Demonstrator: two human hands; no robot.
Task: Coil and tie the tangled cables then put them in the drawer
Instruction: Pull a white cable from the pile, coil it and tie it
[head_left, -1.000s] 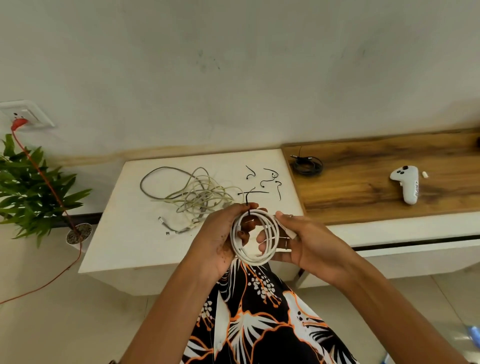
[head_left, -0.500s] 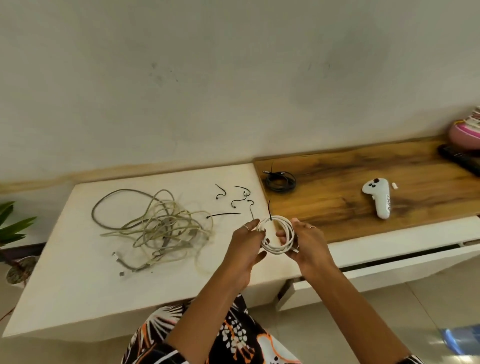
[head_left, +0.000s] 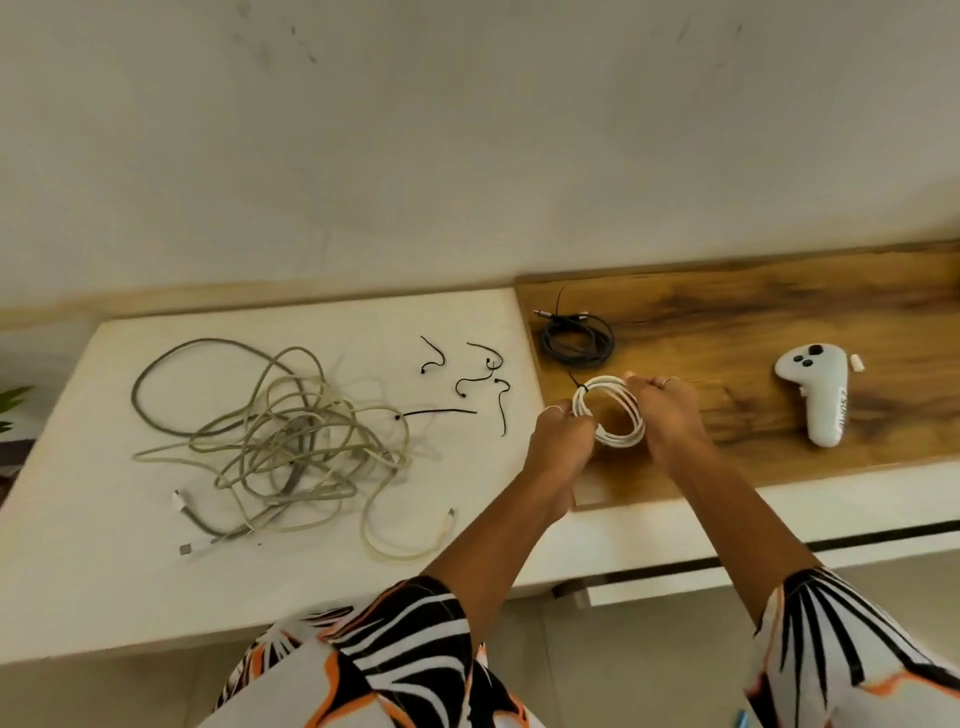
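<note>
Both hands hold a white coiled cable (head_left: 609, 413) above the wooden part of the desk (head_left: 779, 332), near its left edge. The left hand (head_left: 563, 434) grips the coil's left side with its fingers curled round the strands, and the right hand (head_left: 667, 410) grips the right side the same way, so each grip is closed on the cable. A thin black tie (head_left: 575, 382) sticks up from the coil's upper left, by the left hand. Just behind the hands, a black coiled cable (head_left: 577, 340) lies on the wood, already bound, with a thin tie end standing up from it. To the left, on the white part of the desk (head_left: 78, 545), a tangled heap of pale and grey cables (head_left: 280, 447) sprawls, its plug ends trailing toward the near edge. Between that heap and the hands, several loose black ties (head_left: 467, 384) lie scattered on the white surface. Well to the right of the hands, a white handheld controller (head_left: 818, 402) rests on the wood, with a small white piece (head_left: 857, 362) just beside its top. Below the wooden top, the drawer (head_left: 727, 584) front shows with a dark gap above it; whether it is pulled out I cannot tell. Patterned black, white and orange sleeves (head_left: 405, 644) fill the bottom of the view.
</note>
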